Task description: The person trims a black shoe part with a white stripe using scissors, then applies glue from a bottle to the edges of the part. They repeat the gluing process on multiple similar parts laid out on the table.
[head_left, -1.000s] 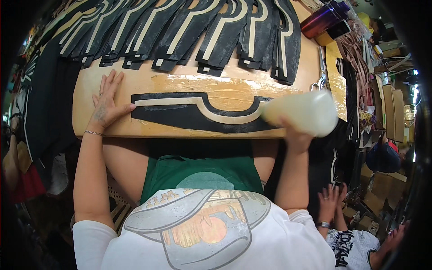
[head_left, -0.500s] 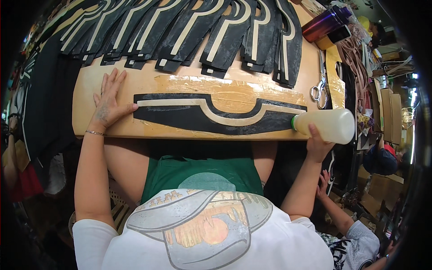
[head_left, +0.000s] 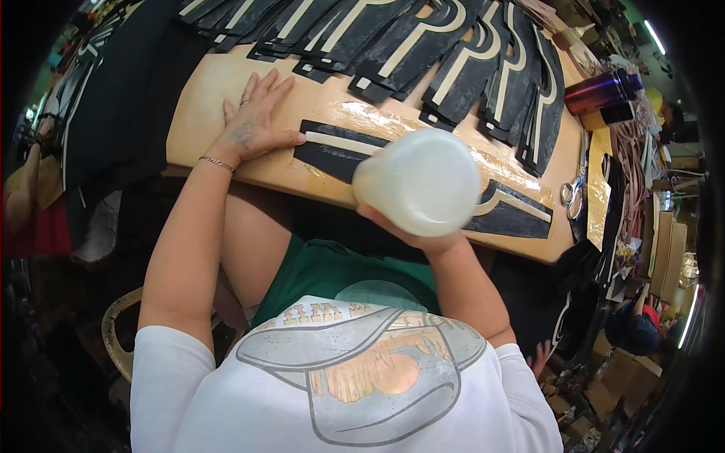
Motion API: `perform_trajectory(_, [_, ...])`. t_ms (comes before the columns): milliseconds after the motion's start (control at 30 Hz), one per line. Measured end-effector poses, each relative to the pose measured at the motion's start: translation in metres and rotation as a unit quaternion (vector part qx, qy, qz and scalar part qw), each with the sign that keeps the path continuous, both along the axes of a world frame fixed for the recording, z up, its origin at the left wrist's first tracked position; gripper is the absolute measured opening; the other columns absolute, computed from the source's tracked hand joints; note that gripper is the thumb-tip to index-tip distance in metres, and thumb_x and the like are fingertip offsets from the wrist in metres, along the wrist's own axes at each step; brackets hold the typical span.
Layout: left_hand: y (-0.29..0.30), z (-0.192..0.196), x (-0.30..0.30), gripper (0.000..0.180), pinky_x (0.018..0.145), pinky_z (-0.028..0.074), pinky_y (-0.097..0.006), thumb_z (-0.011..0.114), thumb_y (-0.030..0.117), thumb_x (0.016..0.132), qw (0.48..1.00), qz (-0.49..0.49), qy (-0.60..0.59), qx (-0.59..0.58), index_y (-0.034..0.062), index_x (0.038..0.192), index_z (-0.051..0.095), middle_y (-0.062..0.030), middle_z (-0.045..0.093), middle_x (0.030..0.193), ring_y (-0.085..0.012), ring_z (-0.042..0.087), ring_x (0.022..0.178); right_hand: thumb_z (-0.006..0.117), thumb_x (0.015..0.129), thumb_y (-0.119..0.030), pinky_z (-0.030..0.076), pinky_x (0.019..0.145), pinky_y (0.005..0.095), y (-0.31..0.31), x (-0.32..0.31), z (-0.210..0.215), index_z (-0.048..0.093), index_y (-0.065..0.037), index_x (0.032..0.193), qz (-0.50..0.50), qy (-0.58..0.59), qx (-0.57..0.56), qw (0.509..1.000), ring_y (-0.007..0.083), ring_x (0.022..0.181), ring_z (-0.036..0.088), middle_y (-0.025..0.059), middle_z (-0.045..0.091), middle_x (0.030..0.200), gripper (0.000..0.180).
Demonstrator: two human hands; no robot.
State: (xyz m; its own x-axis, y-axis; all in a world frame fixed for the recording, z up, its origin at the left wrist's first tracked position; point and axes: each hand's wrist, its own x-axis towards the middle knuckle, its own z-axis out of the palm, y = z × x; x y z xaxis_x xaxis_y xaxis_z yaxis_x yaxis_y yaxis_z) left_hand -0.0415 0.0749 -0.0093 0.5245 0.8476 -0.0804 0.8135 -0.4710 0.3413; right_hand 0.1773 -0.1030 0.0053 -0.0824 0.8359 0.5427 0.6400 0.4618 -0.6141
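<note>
A curved black strip (head_left: 328,157) with a cream band along it lies near the table's front edge. My left hand (head_left: 253,121) rests flat on the table with its fingers spread, the thumb touching the strip's left end. Above the strip's middle, my right hand (head_left: 408,235) grips a translucent whitish squeeze bottle (head_left: 434,181). The bottle is tipped over, its base facing up toward me, so its nozzle and the middle of the strip are hidden.
Several similar black pieces with cream bands (head_left: 408,53) fan out across the far side of the wooden table (head_left: 204,113). To the right are scissors (head_left: 572,198) and a purple metallic bottle (head_left: 604,92). Black fabric (head_left: 121,113) hangs at the left.
My right hand has carried the squeeze bottle from the strip's right end leftward to above its middle, tilting its base up. My left hand stays at the left end. The whole view has shifted and turned.
</note>
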Motion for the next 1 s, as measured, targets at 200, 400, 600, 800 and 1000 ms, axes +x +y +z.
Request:
perform_trajectory(200, [-0.004, 0.000, -0.005, 0.092, 0.094, 0.003, -0.066, 0.070, 0.050, 0.052, 1.000, 0.007, -0.008, 0.015, 0.0248, 0.131, 0.032, -0.0077, 0.018, 0.141, -0.0297, 0.006, 0.132, 0.075, 0.063, -0.016, 0.042, 0.085, 0.0354, -0.082, 0.092, 0.019, 0.038, -0.004, 0.117, -0.111, 0.261, -0.079, 0.956, 0.0200, 0.096, 0.051, 0.0094, 0.052, 0.103, 0.067])
perform_trajectory(400, [-0.004, -0.002, -0.005, 0.088, 0.094, 0.003, -0.065, 0.070, 0.048, 0.052, 1.000, 0.011, -0.014, 0.022, 0.0271, 0.130, 0.034, -0.0073, 0.018, 0.141, -0.0294, 0.007, 0.131, 0.075, 0.064, -0.016, 0.040, 0.086, 0.0353, -0.035, 0.027, 0.020, 0.041, -0.006, 0.117, -0.035, 0.198, -0.061, 0.978, 0.0212, 0.098, 0.051, 0.0085, 0.053, 0.104, 0.064])
perform_trajectory(600, [-0.002, -0.005, -0.005, 0.085, 0.095, 0.004, -0.065, 0.065, 0.054, 0.055, 1.000, 0.005, -0.001, 0.027, 0.0270, 0.130, 0.034, -0.0064, 0.018, 0.141, -0.0291, 0.007, 0.131, 0.075, 0.063, -0.023, 0.039, 0.083, 0.0357, 0.043, -0.038, 0.023, 0.063, -0.012, 0.090, 0.014, 0.081, -0.106, 0.991, 0.0237, 0.095, 0.053, 0.0037, 0.059, 0.094, 0.031])
perform_trajectory(800, [-0.010, -0.007, -0.007, 0.081, 0.095, 0.003, -0.064, 0.064, 0.051, 0.058, 0.998, 0.022, -0.024, 0.053, 0.0264, 0.130, 0.035, -0.0054, 0.019, 0.141, -0.0284, 0.007, 0.131, 0.073, 0.058, -0.024, 0.043, 0.083, 0.0382, -0.020, 0.032, 0.029, 0.039, -0.001, 0.111, -0.037, 0.222, -0.119, 0.967, 0.0233, 0.090, 0.052, 0.0120, 0.053, 0.095, 0.068])
perform_trajectory(1000, [-0.003, -0.012, -0.009, 0.061, 0.099, 0.011, -0.058, 0.056, 0.036, 0.072, 0.992, 0.042, -0.111, 0.035, 0.0215, 0.128, 0.037, -0.0074, 0.029, 0.137, -0.0277, 0.017, 0.129, 0.077, 0.059, -0.013, 0.042, 0.080, 0.0315, 0.049, -0.033, 0.012, 0.055, -0.006, 0.100, 0.045, 0.095, -0.089, 0.990, 0.0183, 0.090, 0.054, 0.0052, 0.057, 0.094, 0.046])
